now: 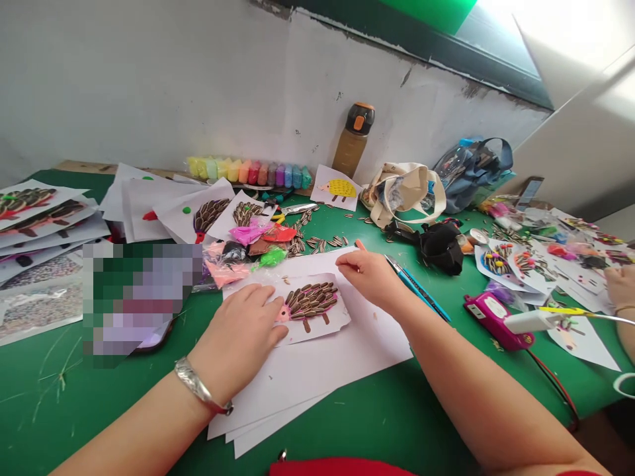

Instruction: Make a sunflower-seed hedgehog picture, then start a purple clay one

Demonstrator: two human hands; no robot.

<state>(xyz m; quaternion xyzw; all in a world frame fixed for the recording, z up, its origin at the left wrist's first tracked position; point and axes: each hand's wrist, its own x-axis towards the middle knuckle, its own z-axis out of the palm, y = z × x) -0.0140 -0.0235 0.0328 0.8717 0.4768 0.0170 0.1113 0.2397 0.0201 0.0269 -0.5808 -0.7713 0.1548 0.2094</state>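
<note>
Sunflower-seed hedgehog collage (pixel 310 303) lies on a cut-out white card (pixel 335 324), near the middle of the scene, on top of a loose stack of white paper (pixel 302 390). Its long axis runs left to right with a slight tilt: the pink clay face points left and a little toward the near side, the rump points right and a little toward the far side, and the seed spines lie in rows across the back. Two brown clay legs (pixel 306 325) point toward the near side.

The left hand (pixel 238 337) rests flat on the paper with its fingers spread, the fingertips (pixel 268 305) just beside the face; this grip is open and holds nothing. A silver bangle (pixel 197 386) circles that wrist. The right hand (pixel 364 277) sits at the far edge of the paper, its fingers curled and close together. Whether this grip has hold of anything small, I cannot tell. A blue pen (pixel 417 288) lies just beside the right wrist.

Loose sunflower seeds (pixel 317 242) and bags of coloured clay (pixel 248 233) lie farther off on the green worktop (pixel 347 430), below a row of rainbow clay sticks (pixel 248 172). To the right, a magenta device (pixel 496 320) sits near a co-worker's hand (pixel 620 287), and a blurred patch covers an object on the left.
</note>
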